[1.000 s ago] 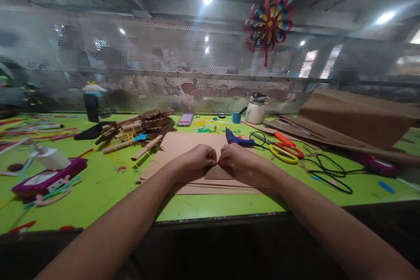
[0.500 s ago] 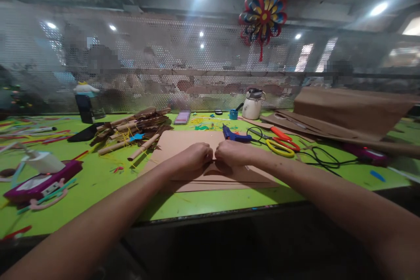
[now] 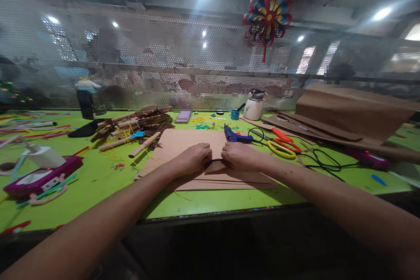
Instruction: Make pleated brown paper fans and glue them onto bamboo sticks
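A stack of brown paper sheets (image 3: 183, 138) lies flat near the table's front edge. Over it, my left hand (image 3: 197, 157) and my right hand (image 3: 236, 156) are both closed, with a small gap between them. They grip a small brown paper piece (image 3: 216, 167), whose upper edge shows as a dark curved line from one hand to the other. My fingertips are partly hidden behind my knuckles. Just behind my right hand lies a blue glue gun (image 3: 238, 137). To its right are scissors with yellow and red handles (image 3: 281, 148).
Rolled brown paper sticks (image 3: 147, 144) lie left of the sheets. A purple power strip (image 3: 46, 179) is at the far left. Large folded brown paper (image 3: 354, 111) stands at the right, beside black cable (image 3: 323, 162). A white jug (image 3: 253, 108) stands at the back.
My hands have moved slightly apart, and the dark upper edge of the small paper piece now shows between them. The whole view has shifted a little.
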### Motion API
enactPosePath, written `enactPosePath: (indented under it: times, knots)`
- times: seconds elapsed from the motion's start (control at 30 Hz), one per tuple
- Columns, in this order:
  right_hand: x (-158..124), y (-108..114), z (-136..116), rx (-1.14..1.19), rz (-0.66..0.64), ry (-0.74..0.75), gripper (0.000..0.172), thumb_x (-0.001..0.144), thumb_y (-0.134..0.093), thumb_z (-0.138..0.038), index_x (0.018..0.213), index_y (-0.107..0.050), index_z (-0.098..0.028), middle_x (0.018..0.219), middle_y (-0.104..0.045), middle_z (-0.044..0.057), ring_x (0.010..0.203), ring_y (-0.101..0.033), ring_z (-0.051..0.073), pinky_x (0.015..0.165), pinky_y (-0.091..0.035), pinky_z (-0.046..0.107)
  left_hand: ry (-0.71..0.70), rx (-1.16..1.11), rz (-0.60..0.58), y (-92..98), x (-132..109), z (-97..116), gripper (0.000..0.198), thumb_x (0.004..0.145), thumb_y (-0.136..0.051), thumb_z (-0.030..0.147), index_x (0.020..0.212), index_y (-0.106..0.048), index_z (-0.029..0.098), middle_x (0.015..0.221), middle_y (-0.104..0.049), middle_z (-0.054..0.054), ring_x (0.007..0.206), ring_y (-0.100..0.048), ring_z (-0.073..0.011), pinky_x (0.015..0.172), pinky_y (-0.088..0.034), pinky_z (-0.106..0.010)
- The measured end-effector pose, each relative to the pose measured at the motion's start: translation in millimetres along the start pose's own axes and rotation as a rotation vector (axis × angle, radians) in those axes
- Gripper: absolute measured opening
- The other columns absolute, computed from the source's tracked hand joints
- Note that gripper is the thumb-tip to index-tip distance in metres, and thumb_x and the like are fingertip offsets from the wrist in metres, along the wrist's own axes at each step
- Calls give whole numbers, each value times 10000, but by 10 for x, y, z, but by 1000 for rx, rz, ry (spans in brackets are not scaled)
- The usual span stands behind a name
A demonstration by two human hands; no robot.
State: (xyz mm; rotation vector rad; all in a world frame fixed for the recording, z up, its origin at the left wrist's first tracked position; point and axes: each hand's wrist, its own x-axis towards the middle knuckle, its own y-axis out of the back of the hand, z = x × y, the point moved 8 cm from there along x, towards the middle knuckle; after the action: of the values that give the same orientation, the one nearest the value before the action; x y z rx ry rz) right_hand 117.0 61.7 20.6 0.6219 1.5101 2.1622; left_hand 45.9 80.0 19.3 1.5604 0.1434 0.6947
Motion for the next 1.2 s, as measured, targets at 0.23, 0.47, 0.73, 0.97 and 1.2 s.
enactPosePath:
  times: [0.23, 0.47, 0.73, 0.97, 1.2]
  knots:
    - [-65, 29, -70, -24, -30, 17, 156, 716, -561, -243, 745, -625, -103, 725, -606, 107, 697, -496, 194, 621, -327, 295, -13, 63, -41, 28, -20, 73, 185, 794, -433, 139, 693, -588, 139, 706, -479, -33, 620, -428, -120, 579, -344, -235]
    - [-100, -46, -116, -72, 3, 8, 162, 739, -534, -222, 793, -606, -88, 763, -583, 116, 751, -472, 214, 633, -329, 312, -69, 127, -28, 82, -73, 214, 157, 798, -435, 138, 718, -570, 125, 765, -499, -59, 692, -443, -144, 629, -360, -253]
    - [-259, -67, 208, 298, 232, -323, 181, 830, -471, -237, 772, -621, -155, 789, -570, 56, 709, -476, 140, 607, -312, 252, 32, -10, -15, 50, -91, 36, 166, 784, -450, 137, 765, -613, 156, 765, -513, -41, 683, -486, -125, 625, -378, -224]
    - [-219, -102, 237, 393, 222, -297, 138, 790, -500, -178, 737, -627, -170, 723, -586, 26, 631, -477, 116, 565, -301, 233, 81, -35, -31, 96, -91, 13, 164, 772, -458, 150, 756, -621, 162, 748, -528, -35, 649, -497, -118, 601, -382, -215]
    - [-187, -78, 89, 200, 238, -150, 109, 753, -496, -143, 684, -580, -134, 711, -558, 64, 718, -471, 159, 654, -345, 271, 24, 58, -13, 101, -86, 72, 136, 775, -468, 182, 727, -592, 157, 741, -516, -40, 675, -495, -131, 628, -388, -229]
